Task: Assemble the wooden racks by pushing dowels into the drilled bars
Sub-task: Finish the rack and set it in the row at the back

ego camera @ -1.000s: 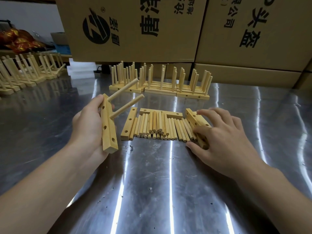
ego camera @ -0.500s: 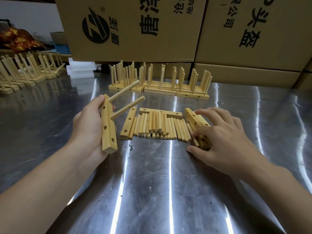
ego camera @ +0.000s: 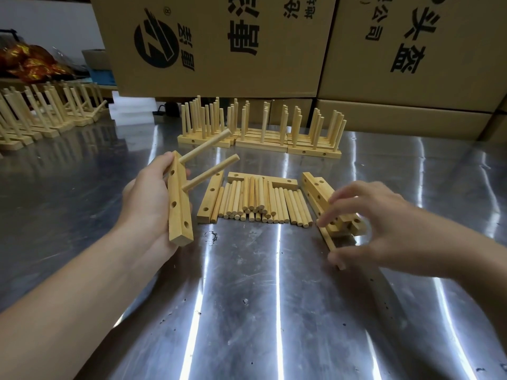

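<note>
Above the middle of the steel table (ego camera: 247,311), just left of the pile of loose dowels (ego camera: 260,201), the left hand (ego camera: 148,198) grips a drilled bar (ego camera: 178,212) held nearly upright, with two dowels (ego camera: 205,145) seated in its upper half and slanting away to the right. The right hand (ego camera: 384,229), blurred, pinches a single dowel (ego camera: 327,239) between thumb and fingertips, low over the table beside the loose bars (ego camera: 315,187) at the pile's right end. Finished racks (ego camera: 260,133) stand toward the far edge, in front of cardboard boxes (ego camera: 219,45).
</note>
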The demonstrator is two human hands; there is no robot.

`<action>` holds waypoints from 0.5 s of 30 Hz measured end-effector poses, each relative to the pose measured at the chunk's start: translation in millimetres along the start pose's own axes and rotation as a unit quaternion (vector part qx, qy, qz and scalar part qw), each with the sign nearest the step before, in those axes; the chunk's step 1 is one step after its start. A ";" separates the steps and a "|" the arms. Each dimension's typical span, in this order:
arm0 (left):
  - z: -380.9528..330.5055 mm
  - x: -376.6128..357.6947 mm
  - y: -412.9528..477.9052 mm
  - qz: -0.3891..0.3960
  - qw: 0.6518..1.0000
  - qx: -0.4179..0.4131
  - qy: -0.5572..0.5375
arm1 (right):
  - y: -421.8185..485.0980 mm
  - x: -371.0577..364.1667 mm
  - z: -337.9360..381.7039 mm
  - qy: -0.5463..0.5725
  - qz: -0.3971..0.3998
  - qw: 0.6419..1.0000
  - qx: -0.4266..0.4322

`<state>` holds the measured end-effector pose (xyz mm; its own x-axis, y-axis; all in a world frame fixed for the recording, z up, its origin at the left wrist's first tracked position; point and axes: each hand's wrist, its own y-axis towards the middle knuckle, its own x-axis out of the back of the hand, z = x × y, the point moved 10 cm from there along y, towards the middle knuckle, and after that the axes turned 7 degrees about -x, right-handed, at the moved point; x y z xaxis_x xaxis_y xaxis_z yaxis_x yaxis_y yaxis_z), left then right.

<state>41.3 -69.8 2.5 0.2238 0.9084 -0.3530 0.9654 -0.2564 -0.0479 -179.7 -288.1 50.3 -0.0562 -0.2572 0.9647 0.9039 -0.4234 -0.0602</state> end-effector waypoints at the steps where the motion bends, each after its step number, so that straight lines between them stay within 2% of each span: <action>1: 0.2 -0.4 -0.1 0.001 1.000 0.001 0.000 | -0.1 6.4 -2.7 0.010 -0.019 1.000 -0.011; 3: 0.5 -0.6 -1.1 0.003 1.000 0.001 0.000 | 1.1 14.9 -10.8 0.012 -0.048 0.998 -0.050; 6: 1.1 -1.3 -2.5 0.004 1.000 0.002 0.000 | 0.7 -2.9 -14.5 0.003 0.010 0.995 -0.104; 11: 2.5 -4.4 -6.9 0.009 1.000 0.007 0.001 | -3.4 -21.8 -12.3 0.010 0.067 0.991 -0.117; 13: 2.7 -6.6 -8.7 0.013 1.000 0.009 -0.001 | -7.6 -25.1 2.3 0.144 0.117 0.980 -0.076; 15: 3.6 -8.5 -10.3 0.018 1.000 0.013 -0.003 | -9.1 -17.4 20.9 0.353 0.136 0.925 -0.029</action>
<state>29.0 -76.1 2.6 0.2576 0.8966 -0.3602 0.9529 -0.2975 -0.0593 -178.0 -261.6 39.4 -0.1103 -0.8558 0.5054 0.9023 -0.2995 -0.3102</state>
